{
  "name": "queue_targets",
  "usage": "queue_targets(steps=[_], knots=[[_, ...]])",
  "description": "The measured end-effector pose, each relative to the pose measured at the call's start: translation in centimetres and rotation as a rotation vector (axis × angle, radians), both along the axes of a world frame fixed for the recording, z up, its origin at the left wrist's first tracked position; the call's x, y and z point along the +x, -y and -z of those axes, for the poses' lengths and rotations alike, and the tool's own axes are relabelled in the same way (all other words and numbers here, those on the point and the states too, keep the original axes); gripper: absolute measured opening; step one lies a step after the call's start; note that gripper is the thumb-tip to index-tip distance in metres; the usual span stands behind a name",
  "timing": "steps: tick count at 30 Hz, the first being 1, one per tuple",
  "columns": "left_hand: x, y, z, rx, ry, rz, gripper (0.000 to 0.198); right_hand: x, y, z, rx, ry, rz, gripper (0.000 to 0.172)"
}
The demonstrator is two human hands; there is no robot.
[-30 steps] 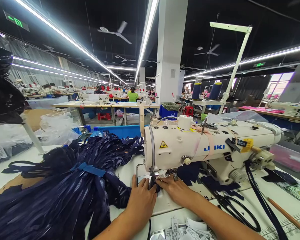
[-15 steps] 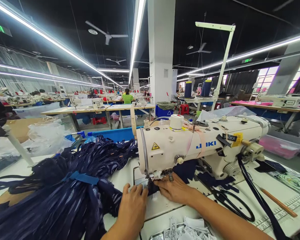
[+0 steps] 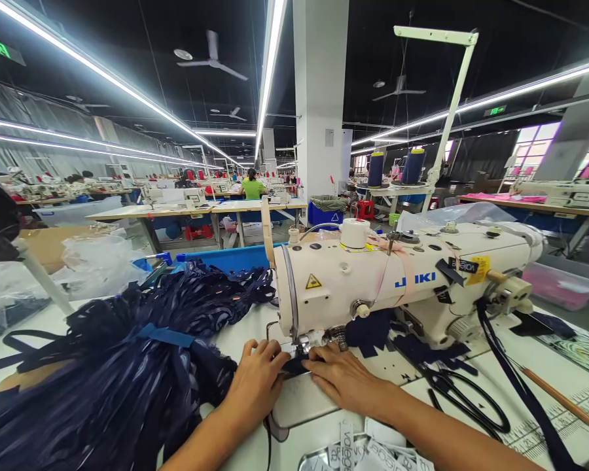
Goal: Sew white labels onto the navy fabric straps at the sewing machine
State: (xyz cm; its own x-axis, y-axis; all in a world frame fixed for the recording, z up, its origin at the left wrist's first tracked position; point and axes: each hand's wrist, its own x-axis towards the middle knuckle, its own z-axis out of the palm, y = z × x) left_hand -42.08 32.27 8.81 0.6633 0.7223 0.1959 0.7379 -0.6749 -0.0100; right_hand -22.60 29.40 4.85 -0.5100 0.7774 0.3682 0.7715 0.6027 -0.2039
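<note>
A small piece of navy fabric [image 3: 295,365] lies at the needle end of a white sewing machine [image 3: 334,288]. My left hand [image 3: 258,376] is on the fabric's left end, with fingers bent and thumb close in. From the other side, my right hand [image 3: 341,376] presses its fingertips on the same piece, just below the presser foot [image 3: 303,345]. The fingers partly cover the fabric. A thin dark strip [image 3: 268,441] hangs below my left hand. Left of my hands spreads a big bundle of navy straps [image 3: 112,373], tied with a blue band [image 3: 167,335].
A tray of printed labels [image 3: 368,453] stands at the near edge. Black scissors [image 3: 471,396], navy scraps [image 3: 373,333] and a wooden-handled tool [image 3: 559,396] lie to the right. Thread cones [image 3: 413,167] stand behind. Another person [image 3: 252,186] in green sits farther back.
My left hand has moved forward and slightly left, and more navy fabric shows between my hands. The pale piece by my left fingertips is no longer visible. The view has shifted a little.
</note>
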Motion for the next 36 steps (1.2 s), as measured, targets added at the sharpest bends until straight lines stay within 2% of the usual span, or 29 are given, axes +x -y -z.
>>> queue_targets(steps=[5,10,18,21,24,28,31,33,36], knots=[[0.5,-0.1,0.3,0.020,-0.015,0.043,0.030,0.5,-0.6,0.1,-0.081,-0.145,-0.055,0.029],[0.9,-0.6,1.3,0.117,-0.027,0.130,0.020,1.0,-0.6,-0.2,-0.069,-0.184,-0.102,0.028],[0.7,-1.4,3.2,0.231,0.105,0.270,0.018,0.7,0.2,-1.7,0.079,0.228,-0.101,0.023],[-0.4,-1.8,4.2,0.290,0.115,0.368,0.026,0.7,0.1,-1.4,0.129,0.230,-0.096,0.024],[-1.8,-2.1,4.8,0.346,-0.025,0.437,0.040,0.9,-0.2,-0.9,0.167,0.206,-0.096,0.026],[-2.8,-2.4,5.0,0.370,-0.139,0.453,0.047,1.0,-0.5,-0.5,0.176,0.203,-0.091,0.023],[-2.7,-2.4,4.9,0.317,-0.165,0.428,0.048,1.0,-0.5,-0.5,0.175,0.194,-0.089,0.024],[-2.3,-2.1,4.4,0.235,-0.184,0.404,0.050,0.9,-0.4,-0.4,0.176,0.190,-0.087,0.024],[-1.5,-1.1,2.9,0.091,-0.236,0.332,0.052,0.7,-0.2,-0.4,0.190,0.196,-0.071,0.025]])
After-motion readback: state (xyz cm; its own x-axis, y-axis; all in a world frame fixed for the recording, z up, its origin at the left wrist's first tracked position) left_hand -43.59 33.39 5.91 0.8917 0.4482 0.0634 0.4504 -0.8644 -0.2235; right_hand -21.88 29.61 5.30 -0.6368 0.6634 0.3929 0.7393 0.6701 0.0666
